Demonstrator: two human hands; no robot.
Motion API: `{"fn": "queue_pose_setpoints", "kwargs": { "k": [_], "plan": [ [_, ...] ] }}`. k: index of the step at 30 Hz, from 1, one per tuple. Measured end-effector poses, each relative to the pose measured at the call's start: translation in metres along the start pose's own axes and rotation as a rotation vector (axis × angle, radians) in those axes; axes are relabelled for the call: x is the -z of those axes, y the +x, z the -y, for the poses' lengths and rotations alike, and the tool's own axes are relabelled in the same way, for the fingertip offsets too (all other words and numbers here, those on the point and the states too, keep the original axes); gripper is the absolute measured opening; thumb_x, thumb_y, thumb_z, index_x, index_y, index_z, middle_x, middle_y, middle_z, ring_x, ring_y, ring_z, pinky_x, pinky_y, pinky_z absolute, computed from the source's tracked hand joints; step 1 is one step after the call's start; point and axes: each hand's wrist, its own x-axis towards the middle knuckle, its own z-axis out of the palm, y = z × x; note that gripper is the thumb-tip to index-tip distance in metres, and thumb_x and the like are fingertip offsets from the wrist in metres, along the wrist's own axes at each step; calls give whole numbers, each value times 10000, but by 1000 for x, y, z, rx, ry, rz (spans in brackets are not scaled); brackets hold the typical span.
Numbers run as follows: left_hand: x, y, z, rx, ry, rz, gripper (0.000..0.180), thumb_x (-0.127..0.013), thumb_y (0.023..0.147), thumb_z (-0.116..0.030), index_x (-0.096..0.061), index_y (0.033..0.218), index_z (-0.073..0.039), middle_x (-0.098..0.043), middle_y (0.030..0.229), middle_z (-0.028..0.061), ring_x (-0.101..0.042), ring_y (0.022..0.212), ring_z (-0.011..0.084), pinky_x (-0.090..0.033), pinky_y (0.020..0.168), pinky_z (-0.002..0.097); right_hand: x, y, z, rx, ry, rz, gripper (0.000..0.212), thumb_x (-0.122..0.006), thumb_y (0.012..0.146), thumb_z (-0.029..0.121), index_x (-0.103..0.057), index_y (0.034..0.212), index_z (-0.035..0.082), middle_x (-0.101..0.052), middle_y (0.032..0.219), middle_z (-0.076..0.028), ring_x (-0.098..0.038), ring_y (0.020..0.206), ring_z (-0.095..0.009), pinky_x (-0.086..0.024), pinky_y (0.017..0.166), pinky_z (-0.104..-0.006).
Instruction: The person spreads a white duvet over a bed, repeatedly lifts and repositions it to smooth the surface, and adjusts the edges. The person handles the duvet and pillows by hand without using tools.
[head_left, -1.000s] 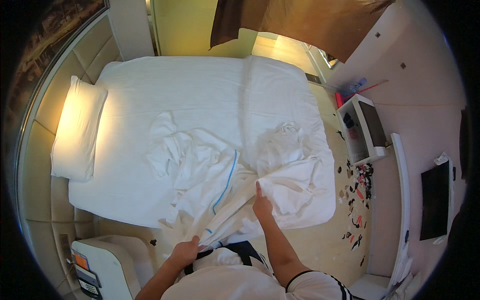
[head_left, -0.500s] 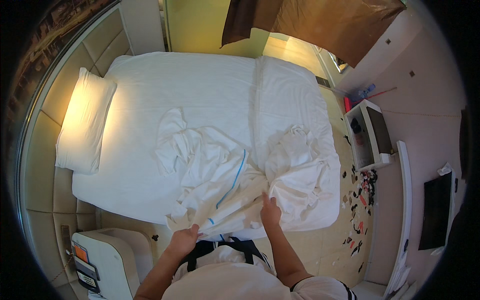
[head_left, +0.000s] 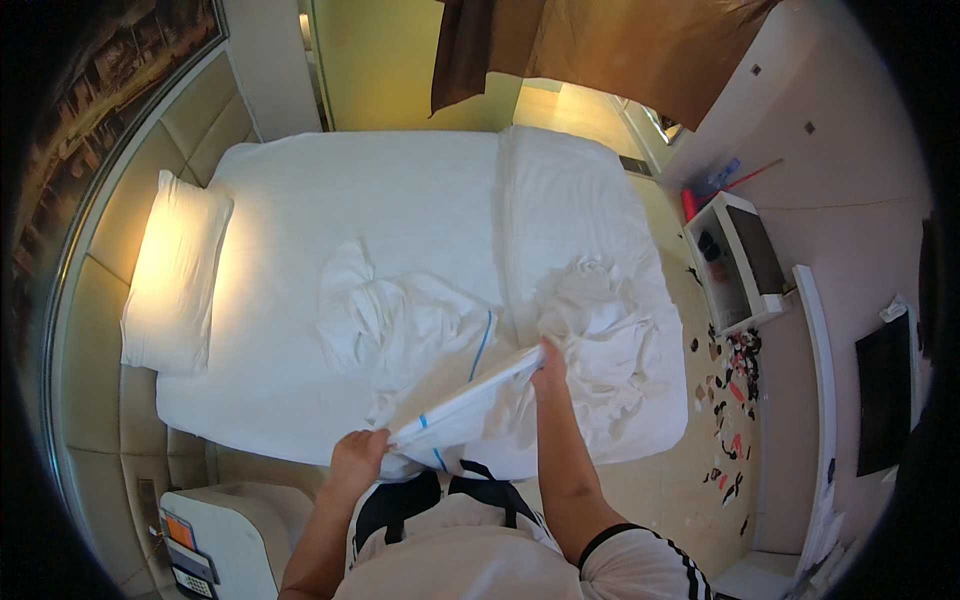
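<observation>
Your left grip [head_left: 359, 462] and right grip [head_left: 550, 368] both clutch the cloth [head_left: 465, 400], taut between them, near side of the bed [head_left: 280, 408]!

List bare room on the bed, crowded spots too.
Free: the bed between pillow and bunched white cloth; also its far side, from cloth to far edge. Crowded: the near middle to foot, where cloth lies heaped and stretches between left hand and right hand. Scraps litter floor past the foot.

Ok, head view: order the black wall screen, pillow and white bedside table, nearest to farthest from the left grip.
1. White bedside table, just lower left of the left grip.
2. Pillow, upper left.
3. Black wall screen, far right.
</observation>
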Motion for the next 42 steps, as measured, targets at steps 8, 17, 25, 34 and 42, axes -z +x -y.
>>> {"fn": "queue_pose_setpoints", "kwargs": {
  "k": [8,17,25,34,42],
  "plan": [
    [70,47,23,59,20,-290,204,-669,705,-33,-557,875,-41,-597,693,134,-595,596,311,-472,514,384,-154,-140,124,587,-198,106,228,-717,769,96,-566,898,-15,-592,878,-75,-574,789,-193,-498,712,-323],
    [66,-14,80,261,-19,174,179,-700,708,-172,-582,785,-62,-618,703,148,-604,661,335,-472,586,416,24,-107,-30,-308,-295,-356,425,-618,803,77,-518,1216,84,-563,1180,-113,-529,1065,-326,-408,934,-484],
    [-16,-83,106,408,-157,799,448,-728,665,-441,-649,857,-43,-633,887,166,-593,885,342,-467,748,416,-16,-136,-4,148,-400,97,144,-677,766,69,-587,875,37,-637,861,-56,-597,772,-190,-460,700,-306],
    [-83,6,45,178,-742,342,161,-564,826,-125,-611,923,-5,-628,907,139,-604,859,267,-484,730,343,2,-205,-77,714,-1457,273,195,-669,719,135,-526,756,8,-577,699,-145,-552,616,-282,-434,576,-366],
    [-118,101,-35,569,-1093,751,427,-685,771,-414,-604,698,-1,-561,626,54,-511,547,114,-376,472,272,-1,-239,-64,587,-1478,417,193,-670,736,170,-555,781,22,-607,750,-146,-594,703,-314,-459,633,-378]
  ]
}}
